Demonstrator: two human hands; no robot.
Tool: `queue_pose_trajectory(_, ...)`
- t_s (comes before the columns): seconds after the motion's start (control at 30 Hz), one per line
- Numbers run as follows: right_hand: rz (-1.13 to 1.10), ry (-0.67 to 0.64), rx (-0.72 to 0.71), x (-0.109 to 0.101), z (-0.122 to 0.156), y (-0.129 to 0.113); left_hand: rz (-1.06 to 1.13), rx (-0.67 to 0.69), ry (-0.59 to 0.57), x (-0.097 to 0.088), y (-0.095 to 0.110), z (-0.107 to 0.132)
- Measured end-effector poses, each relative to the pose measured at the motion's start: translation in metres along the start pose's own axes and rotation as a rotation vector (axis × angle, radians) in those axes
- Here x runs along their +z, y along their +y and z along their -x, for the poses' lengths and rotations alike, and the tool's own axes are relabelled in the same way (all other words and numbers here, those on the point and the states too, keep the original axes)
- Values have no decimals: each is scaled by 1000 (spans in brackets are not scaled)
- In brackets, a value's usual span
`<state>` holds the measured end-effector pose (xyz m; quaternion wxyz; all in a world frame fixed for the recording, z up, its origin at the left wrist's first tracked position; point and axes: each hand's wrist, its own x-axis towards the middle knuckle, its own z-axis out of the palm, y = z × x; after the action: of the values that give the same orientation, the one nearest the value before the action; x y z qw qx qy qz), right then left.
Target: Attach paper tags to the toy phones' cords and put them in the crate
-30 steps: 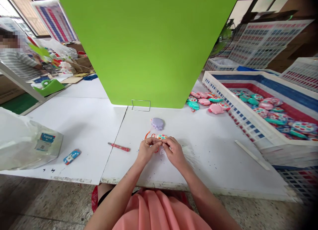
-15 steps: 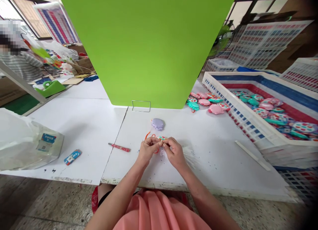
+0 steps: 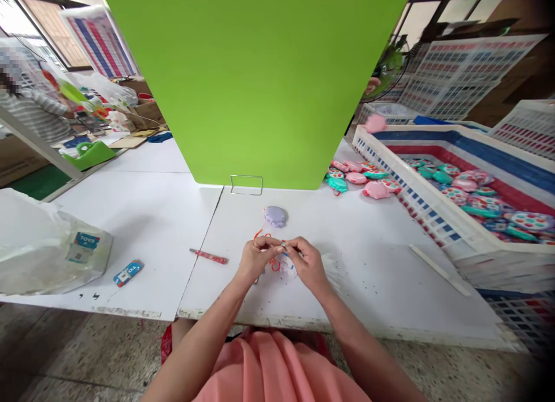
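Note:
My left hand [image 3: 258,256] and my right hand [image 3: 306,259] meet above the white table. Thumbs and fingers of both are pinched together on something tiny that I cannot make out. An orange cord [image 3: 274,265] hangs in a loop beneath the fingertips. Behind it lies a pale, partly hidden piece with blue marks. Just beyond the hands rests a lilac animal-shaped toy [image 3: 274,216]. Left of my left hand lies a slim red tool [image 3: 208,256] with a grey tip. A bundle of thin clear strands [image 3: 333,269] lies by my right wrist.
A tall green panel [image 3: 260,89] stands ahead. At right are a pile of pink and green toys [image 3: 356,179], a white crate [image 3: 433,234] and a white stick [image 3: 439,270]. Another person's hand [image 3: 373,86] shows beside the panel. A plastic bag [image 3: 47,246] and blue packet [image 3: 128,272] lie left.
The fingers have shifted slightly, and the dotted piece seen behind them earlier no longer shows. A pink toy now appears in mid-air near the crate's far corner, below the other person's hand.

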<state>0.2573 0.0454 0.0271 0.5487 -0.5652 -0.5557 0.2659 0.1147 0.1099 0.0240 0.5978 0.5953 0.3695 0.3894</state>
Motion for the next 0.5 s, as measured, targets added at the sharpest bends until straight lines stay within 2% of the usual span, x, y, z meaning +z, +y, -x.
queue_pose_trajectory(0.07,-144,64,70,-13,-10,-8,-69,52,73,-4,-1,-2)
queue_pose_trajectory(0.13,-274,140,73,-32,-23,-13,-165,68,110,-7,-2,-3)
queue_pose_trajectory(0.2,-328,189,65,-57,-38,-12,-312,70,72,-10,-6,-2)
queue_pose_trajectory(0.27,-283,216,88,-88,-53,-3,-500,94,-13,-9,-10,1)
queue_pose_trajectory(0.37,-116,275,161,-149,-71,21,-753,139,-150,-3,-17,9)
queue_pose_trajectory(0.43,112,412,184,-200,-79,33,-869,159,-223,3,-20,14)
queue_pose_trajectory(0.5,245,585,156,-255,-85,34,-962,168,-278,10,-22,18)
